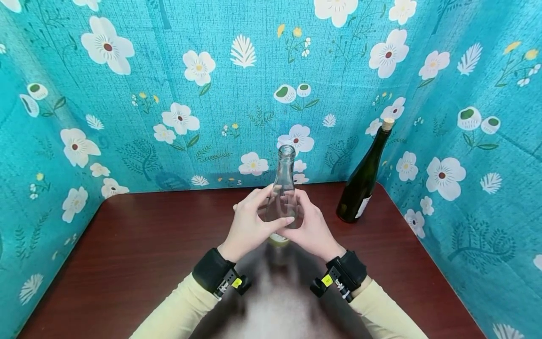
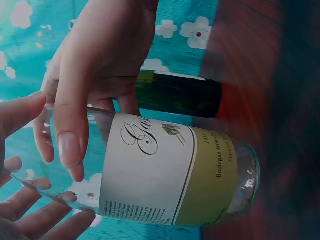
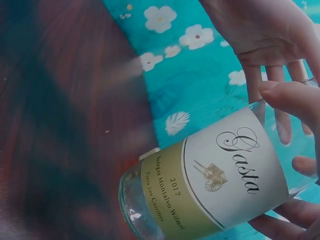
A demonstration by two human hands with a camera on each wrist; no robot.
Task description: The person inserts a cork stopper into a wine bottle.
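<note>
A clear glass wine bottle (image 1: 286, 165) stands roughly upright in front of me, its mouth uncorked. My left hand (image 1: 251, 223) curls round its upper body from the left. From the right, my right hand (image 1: 312, 225) grips it at about the same height, and the two thumbs come close together on the near side. Lower on the glass, the wrist views show a white and olive-green label (image 3: 237, 167) reading "Gasta" and 2017. I cannot tell whether the base touches the table.
A dark green bottle (image 1: 360, 188) with a cork (image 1: 387, 124) in its mouth stands at the back right of the dark red-brown table (image 1: 161, 245). Behind and on both sides hangs a turquoise flowered cloth (image 1: 237, 94).
</note>
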